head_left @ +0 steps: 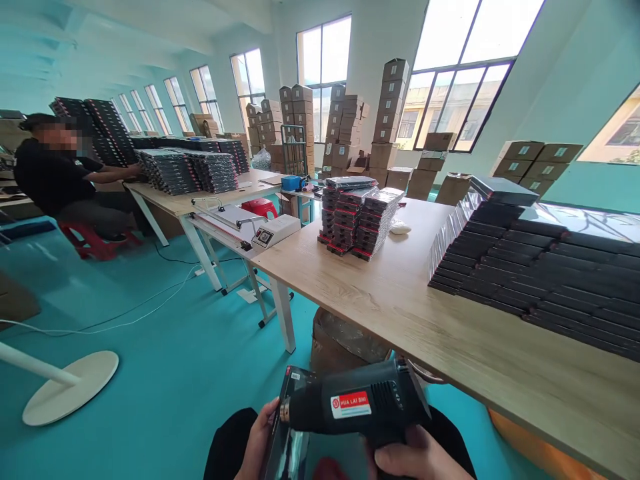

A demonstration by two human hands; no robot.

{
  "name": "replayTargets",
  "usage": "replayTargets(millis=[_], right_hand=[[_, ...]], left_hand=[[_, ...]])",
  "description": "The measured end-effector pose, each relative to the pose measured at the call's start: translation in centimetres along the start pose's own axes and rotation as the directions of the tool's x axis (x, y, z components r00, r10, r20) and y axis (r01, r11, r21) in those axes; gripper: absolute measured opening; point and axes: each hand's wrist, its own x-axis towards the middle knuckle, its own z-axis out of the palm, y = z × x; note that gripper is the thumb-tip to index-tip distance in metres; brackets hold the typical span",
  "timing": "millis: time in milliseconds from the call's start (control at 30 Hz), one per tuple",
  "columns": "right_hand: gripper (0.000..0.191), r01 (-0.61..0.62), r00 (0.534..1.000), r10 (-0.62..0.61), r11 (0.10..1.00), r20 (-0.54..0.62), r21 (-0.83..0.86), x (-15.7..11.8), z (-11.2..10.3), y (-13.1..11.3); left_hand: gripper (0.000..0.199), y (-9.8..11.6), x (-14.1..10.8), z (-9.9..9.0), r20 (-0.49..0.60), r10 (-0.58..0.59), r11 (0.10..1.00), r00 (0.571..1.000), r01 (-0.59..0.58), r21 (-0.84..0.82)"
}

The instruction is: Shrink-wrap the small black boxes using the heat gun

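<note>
While hand-held, heat gun (357,403) leftward (horizontal).

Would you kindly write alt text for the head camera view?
The right hand grips a black heat gun over a flat packaged box held by the left hand, beside a wooden table stacked with black boxes.

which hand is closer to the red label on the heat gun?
Right. The right hand grips the heat gun from below, just under the red label. The left hand is off to the label's left, holding the edge of the flat black box.
</note>
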Motion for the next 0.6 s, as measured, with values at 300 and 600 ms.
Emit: replayTargets(millis=[300,600], right_hand=[[0.026,0.079,0.975,-0.009,0.948,0.223,-0.308,-1.0,2.6,-2.9],[0.006,0.11,0.964,0.038,0.845,0.264,-0.524,-1.7,4.5,-5.8]], left_hand=[[0.01,0.2,-0.8,1.6,0.057,-0.087,0.992,0.995,0.092,-0.085],[0.011,1.4,-1.3,2.7,0.044,-0.129,0.98,0.991,0.134,-0.146]])
